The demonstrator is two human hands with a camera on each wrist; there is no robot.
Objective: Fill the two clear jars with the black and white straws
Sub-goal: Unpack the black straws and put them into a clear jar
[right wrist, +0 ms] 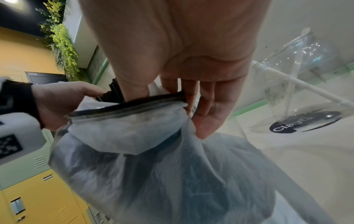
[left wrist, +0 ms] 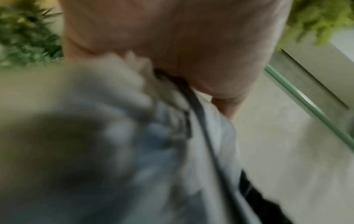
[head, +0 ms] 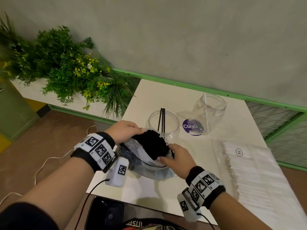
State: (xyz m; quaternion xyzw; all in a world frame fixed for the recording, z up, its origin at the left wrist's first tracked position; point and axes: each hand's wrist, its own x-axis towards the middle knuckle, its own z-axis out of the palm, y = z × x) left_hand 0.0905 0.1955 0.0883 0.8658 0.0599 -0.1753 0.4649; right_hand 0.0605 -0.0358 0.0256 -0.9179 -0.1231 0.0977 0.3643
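Before the jars, both hands' fingers pinch the straw bag (mouth open).

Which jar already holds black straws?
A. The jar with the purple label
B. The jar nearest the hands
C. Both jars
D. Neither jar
B: thin black straws stand in the near jar, while the labelled jar holds only a white straw.
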